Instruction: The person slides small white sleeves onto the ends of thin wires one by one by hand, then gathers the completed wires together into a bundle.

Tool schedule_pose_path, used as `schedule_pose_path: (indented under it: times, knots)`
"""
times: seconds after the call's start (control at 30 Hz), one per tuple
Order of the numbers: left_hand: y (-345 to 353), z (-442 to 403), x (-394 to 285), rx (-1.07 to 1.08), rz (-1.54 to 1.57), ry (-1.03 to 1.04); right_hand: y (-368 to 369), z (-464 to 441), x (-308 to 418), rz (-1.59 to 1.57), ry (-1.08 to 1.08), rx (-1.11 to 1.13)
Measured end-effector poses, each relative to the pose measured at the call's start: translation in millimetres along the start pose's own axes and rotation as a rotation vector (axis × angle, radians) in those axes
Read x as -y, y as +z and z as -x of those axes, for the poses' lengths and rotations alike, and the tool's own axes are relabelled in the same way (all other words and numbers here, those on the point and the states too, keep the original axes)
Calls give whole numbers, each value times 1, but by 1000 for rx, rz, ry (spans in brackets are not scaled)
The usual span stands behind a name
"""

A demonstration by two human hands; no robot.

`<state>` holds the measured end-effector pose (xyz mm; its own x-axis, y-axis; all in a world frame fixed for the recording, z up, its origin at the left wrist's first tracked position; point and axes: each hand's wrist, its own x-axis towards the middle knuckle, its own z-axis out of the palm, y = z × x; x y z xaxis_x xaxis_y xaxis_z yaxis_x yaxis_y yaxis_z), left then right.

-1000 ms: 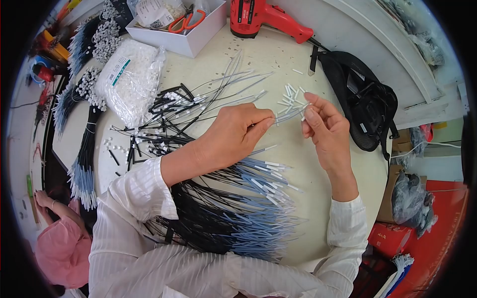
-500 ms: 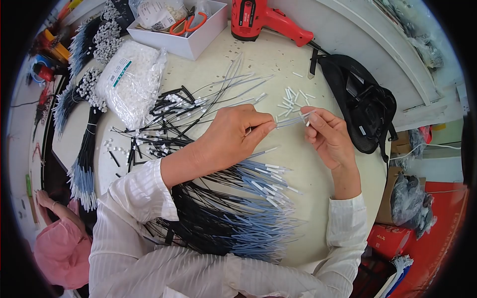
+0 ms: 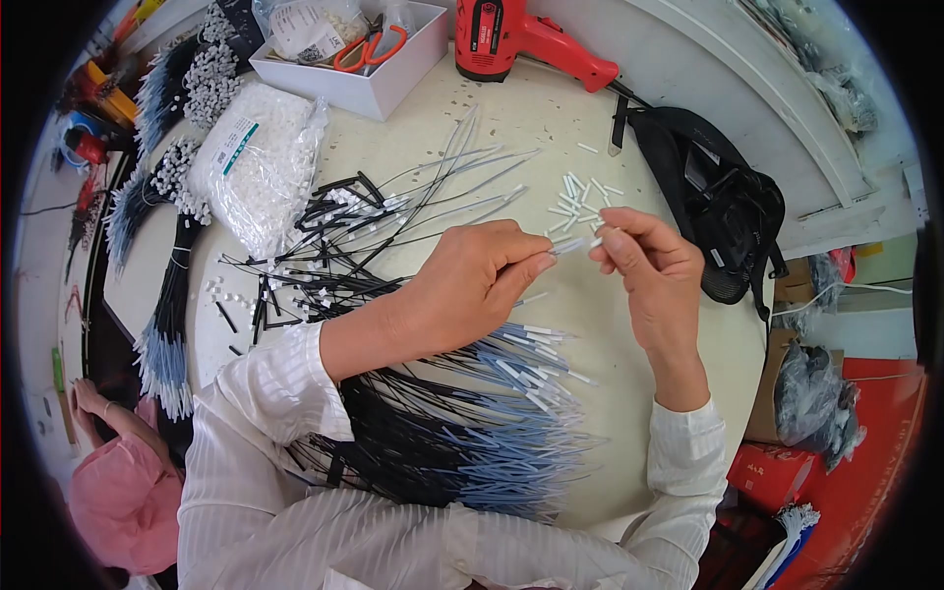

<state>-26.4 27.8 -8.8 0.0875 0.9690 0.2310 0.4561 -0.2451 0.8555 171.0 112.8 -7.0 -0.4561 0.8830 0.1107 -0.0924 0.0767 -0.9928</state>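
My left hand (image 3: 467,285) pinches thin grey-blue wires (image 3: 567,246), whose tips stick out to the right of its fingertips. Close beside those tips, my right hand (image 3: 654,265) has thumb and forefinger pinched on a small white tube (image 3: 596,242). Behind the fingers lies a loose pile of white tubes (image 3: 572,197). Under and below my left forearm spreads a big bundle of black and blue wires (image 3: 492,442), some with white tubes on their ends (image 3: 536,379). More black wires with white connectors (image 3: 339,211) lie to the left.
A bag of white parts (image 3: 258,162) and a white box (image 3: 369,84) with orange-handled tools stand at the back left. A red heat gun (image 3: 536,44) lies at the back, a black bag (image 3: 708,202) at the right. Another person in pink (image 3: 123,497) is at the far left.
My right hand first drew back and down from the pile, then came closer to my left fingertips. The wire ends showing beyond my left hand look shorter now.
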Motion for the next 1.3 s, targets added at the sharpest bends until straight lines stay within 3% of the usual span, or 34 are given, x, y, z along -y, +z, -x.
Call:
schedule_pose_path:
  times: [0.2, 0.5, 0.8, 1.0, 1.1, 1.2, 1.3]
  knots:
    - [-2, 0, -3, 60, 123, -121, 3, 3, 0, 7, -60, -5]
    - [-4, 0, -4, 80, 134, -141, 2, 3, 3, 32, -65, -31]
    - [-1, 3, -4, 65, 117, -80, -2, 4, 3, 12, 26, 113]
    - [0, 2, -2, 32, 106, 1, 7, 7, 10, -13, -33, -4]
    - [-9, 2, -5, 72, 93, -152, 2, 2, 6, -147, 7, 1]
    - [-6, 4, -4, 104, 83, -112, -5, 3, -2, -232, 144, 78]
    - [-5, 4, -5, 105, 85, -175, -5, 3, -4, -298, 114, 134]
